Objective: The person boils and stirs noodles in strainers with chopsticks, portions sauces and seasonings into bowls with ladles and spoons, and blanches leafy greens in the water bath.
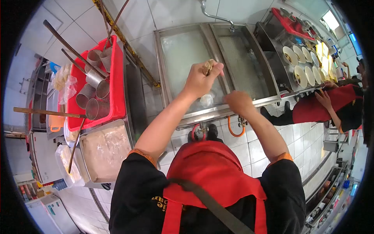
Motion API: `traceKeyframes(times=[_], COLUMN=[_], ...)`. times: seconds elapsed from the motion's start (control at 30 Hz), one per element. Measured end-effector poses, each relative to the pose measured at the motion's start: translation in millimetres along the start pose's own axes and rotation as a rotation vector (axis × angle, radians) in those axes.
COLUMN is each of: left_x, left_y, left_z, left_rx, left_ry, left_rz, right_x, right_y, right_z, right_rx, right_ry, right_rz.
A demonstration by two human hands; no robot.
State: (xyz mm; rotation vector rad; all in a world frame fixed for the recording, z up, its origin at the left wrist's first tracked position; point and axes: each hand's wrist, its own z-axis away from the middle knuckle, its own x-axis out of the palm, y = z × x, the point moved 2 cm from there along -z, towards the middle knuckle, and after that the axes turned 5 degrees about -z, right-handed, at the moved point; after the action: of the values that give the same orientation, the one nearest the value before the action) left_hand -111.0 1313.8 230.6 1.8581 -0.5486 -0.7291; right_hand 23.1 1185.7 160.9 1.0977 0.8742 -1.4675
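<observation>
My left hand [201,81] is a closed fist above the water-filled left basin [181,54]. Out of the top of the fist pokes the tan, rough end of a wooden-looking stick [208,67]; the rest of it is hidden by the hand. Just below the fist, a whitish, shiny patch [206,100] shows at the water; I cannot make out what it is. My right hand [239,103] is smeared by motion over the front rim near the divider, by the right basin [243,58], so its fingers are unclear.
At left, a red crate [119,84] holds several wire noodle strainers [97,109] with long wooden handles jutting out. Below it lies a floury tray [107,150]. A faucet [218,17] overhangs the right basin. At right, bowls [300,76] line a counter beside a co-worker in a red apron [319,104].
</observation>
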Motion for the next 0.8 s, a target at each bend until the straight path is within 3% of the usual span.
traceKeyframes(times=[0.13,0.2,0.23,0.3,0.33,0.43,0.5,0.53,0.6,0.8], left_x=[-2,-5,-10,-17,-17,-13,-26,-33,-43,-45], left_y=[-3,-7,-10,-14,-14,-5,-7,-9,-8,4], left_z=[0,1,1,2,4,6,7,6,5,0], left_rx=[0.048,0.053,0.061,0.027,0.005,0.012,0.037,0.023,0.127,0.226], left_ry=[0.088,0.138,0.201,0.216,0.214,0.235,0.269,0.266,0.223,0.142], left_rz=[-0.018,-0.025,-0.040,-0.033,-0.029,0.056,0.110,0.110,0.280,0.550], right_x=[14,37,38,19,32,67,74,80,77,96], right_y=[27,34,42,49,46,49,78,87,92,89], right_z=[-14,-14,-12,-1,-4,-9,6,15,41,64], right_rx=[0.105,-0.155,-0.157,0.158,0.161,0.026,-0.128,-0.126,0.161,0.200], right_ry=[0.026,0.084,0.076,0.001,-0.019,-0.014,0.148,0.135,-0.086,-0.031], right_rz=[-0.107,-0.331,-0.330,-0.487,-0.495,-0.353,-0.657,-0.664,-1.175,-1.343])
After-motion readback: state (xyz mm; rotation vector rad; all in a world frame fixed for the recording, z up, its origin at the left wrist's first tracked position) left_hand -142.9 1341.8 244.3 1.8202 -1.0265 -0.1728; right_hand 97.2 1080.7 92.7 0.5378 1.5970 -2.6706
